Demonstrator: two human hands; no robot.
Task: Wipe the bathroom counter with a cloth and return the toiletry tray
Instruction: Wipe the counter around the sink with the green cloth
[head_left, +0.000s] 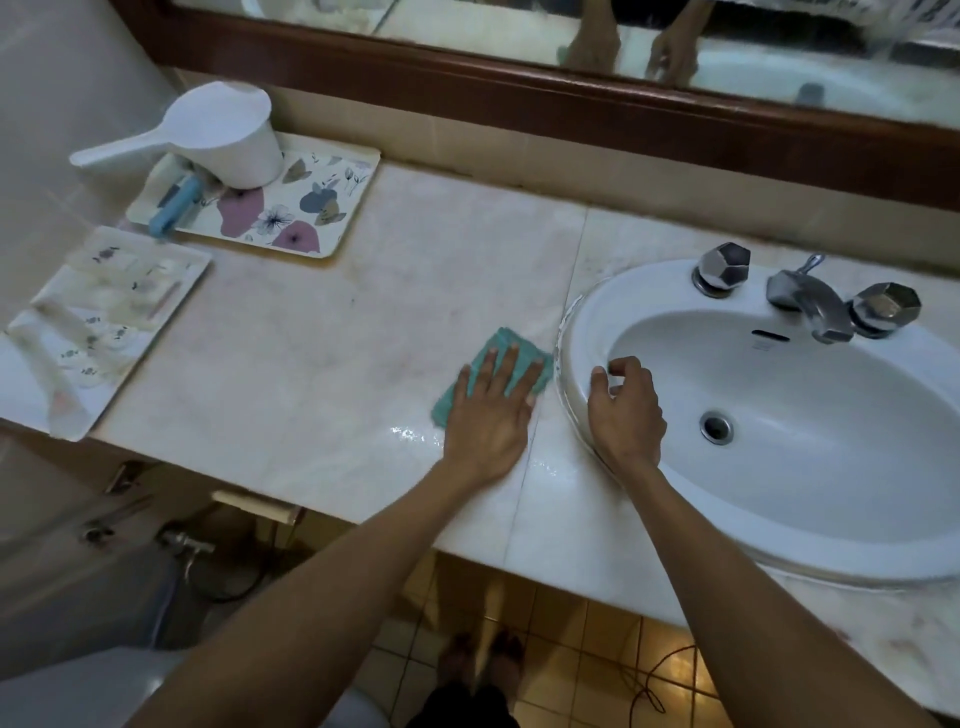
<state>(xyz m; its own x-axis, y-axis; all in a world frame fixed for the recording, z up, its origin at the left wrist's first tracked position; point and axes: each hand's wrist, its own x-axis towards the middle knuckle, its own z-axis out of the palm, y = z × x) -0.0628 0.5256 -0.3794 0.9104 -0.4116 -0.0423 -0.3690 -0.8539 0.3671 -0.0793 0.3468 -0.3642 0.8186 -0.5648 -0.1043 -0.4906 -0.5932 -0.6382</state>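
Observation:
My left hand (491, 410) lies flat, fingers spread, pressing a teal cloth (506, 345) onto the pale marble counter (311, 364) just left of the sink. My right hand (626, 410) rests on the left rim of the white sink (571, 332), fingers loosely curled, holding nothing. A floral tray (311, 208) sits at the back left of the counter; it carries a white water dipper (228, 135) and a blue tube (174, 208). A second tray (119, 322) with toiletries lies at the counter's left end. Wet streaks shine on the counter beside my left wrist.
A chrome faucet (810, 306) with two handles stands behind the basin. A wood-framed mirror (519, 93) runs along the back wall. Below the counter are pipes, a valve (184, 543), a tiled floor and my feet (483, 665).

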